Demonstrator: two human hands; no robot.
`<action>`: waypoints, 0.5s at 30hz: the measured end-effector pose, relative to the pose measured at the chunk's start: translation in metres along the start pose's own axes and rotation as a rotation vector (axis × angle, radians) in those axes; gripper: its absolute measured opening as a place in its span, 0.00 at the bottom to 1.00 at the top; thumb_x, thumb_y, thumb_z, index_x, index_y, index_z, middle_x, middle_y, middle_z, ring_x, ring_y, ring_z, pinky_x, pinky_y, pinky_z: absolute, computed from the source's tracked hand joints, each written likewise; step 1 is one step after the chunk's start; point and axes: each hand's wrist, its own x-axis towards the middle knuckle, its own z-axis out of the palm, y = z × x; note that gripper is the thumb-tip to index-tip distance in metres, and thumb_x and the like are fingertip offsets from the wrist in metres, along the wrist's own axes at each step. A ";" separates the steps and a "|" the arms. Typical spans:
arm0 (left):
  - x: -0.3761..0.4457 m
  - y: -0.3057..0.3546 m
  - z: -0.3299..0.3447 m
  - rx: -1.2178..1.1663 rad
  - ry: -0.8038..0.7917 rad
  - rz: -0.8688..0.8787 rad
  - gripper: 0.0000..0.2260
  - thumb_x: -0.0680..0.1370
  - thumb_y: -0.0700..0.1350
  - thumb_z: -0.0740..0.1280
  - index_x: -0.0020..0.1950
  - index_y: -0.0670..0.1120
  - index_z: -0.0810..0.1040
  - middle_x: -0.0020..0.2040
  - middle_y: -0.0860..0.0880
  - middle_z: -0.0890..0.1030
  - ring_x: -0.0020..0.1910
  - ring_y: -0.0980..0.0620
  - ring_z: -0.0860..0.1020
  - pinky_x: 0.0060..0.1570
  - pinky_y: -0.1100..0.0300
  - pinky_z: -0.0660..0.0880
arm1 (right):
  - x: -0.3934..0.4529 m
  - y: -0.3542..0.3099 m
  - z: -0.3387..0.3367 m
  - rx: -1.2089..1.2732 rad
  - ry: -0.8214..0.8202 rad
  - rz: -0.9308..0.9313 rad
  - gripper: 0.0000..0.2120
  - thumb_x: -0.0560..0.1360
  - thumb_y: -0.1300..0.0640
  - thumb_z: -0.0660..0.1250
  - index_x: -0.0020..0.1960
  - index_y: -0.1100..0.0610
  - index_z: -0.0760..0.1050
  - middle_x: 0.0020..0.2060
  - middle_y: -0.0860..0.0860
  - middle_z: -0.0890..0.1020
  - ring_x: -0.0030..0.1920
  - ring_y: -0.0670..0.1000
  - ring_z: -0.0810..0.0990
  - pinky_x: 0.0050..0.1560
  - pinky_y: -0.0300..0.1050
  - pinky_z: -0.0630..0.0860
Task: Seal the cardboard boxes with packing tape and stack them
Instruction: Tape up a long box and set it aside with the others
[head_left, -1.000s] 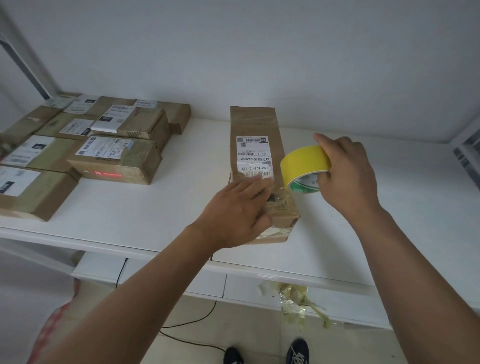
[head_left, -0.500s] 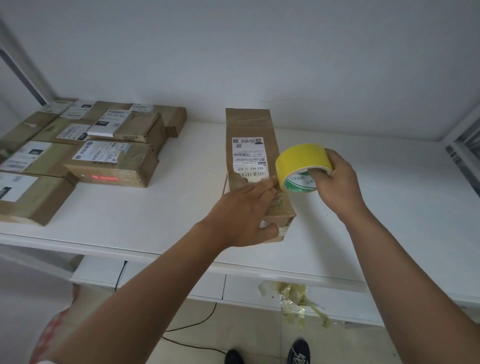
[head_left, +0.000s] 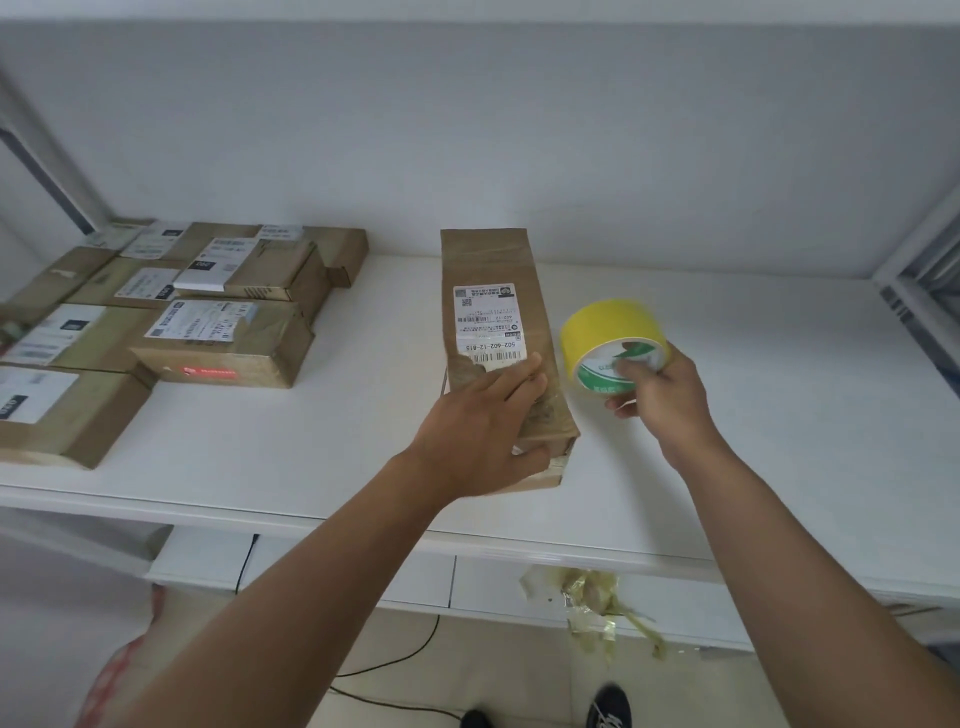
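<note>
Crumpled scraps of used tape (head_left: 589, 597) hang from the front edge of a white table (head_left: 727, 441), above a dark cable (head_left: 395, 660) on the floor. On the tabletop, the left hand (head_left: 483, 431) lies flat with straight fingers on the near end of a long cardboard box (head_left: 493, 332), its thumb against the near face. Just right of the box, the right hand (head_left: 660, 395) grips a yellow tape roll (head_left: 608, 338), fingers hooked into its core, lifted off the surface. Farther left, labelled sealed boxes (head_left: 223, 338) sit grouped, some stacked, against the wall.
</note>
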 end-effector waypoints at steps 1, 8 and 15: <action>0.000 0.000 0.001 -0.007 -0.043 -0.006 0.32 0.71 0.64 0.60 0.65 0.42 0.78 0.72 0.45 0.74 0.65 0.47 0.78 0.50 0.55 0.80 | 0.000 0.003 0.000 0.016 -0.007 0.019 0.07 0.77 0.64 0.66 0.55 0.59 0.76 0.40 0.55 0.81 0.27 0.54 0.79 0.27 0.41 0.75; 0.014 0.000 -0.005 -0.175 -0.362 -0.168 0.35 0.81 0.64 0.55 0.81 0.46 0.51 0.82 0.46 0.51 0.81 0.49 0.48 0.78 0.55 0.46 | -0.003 0.036 0.015 0.308 -0.166 0.273 0.07 0.78 0.61 0.67 0.56 0.58 0.76 0.41 0.59 0.85 0.36 0.56 0.84 0.40 0.48 0.79; 0.071 0.014 0.001 -0.165 -0.152 -0.535 0.21 0.85 0.54 0.48 0.69 0.44 0.68 0.66 0.39 0.68 0.67 0.38 0.65 0.67 0.43 0.63 | -0.010 0.055 0.031 0.548 -0.202 0.406 0.10 0.78 0.60 0.68 0.58 0.61 0.76 0.44 0.61 0.84 0.43 0.58 0.83 0.61 0.61 0.77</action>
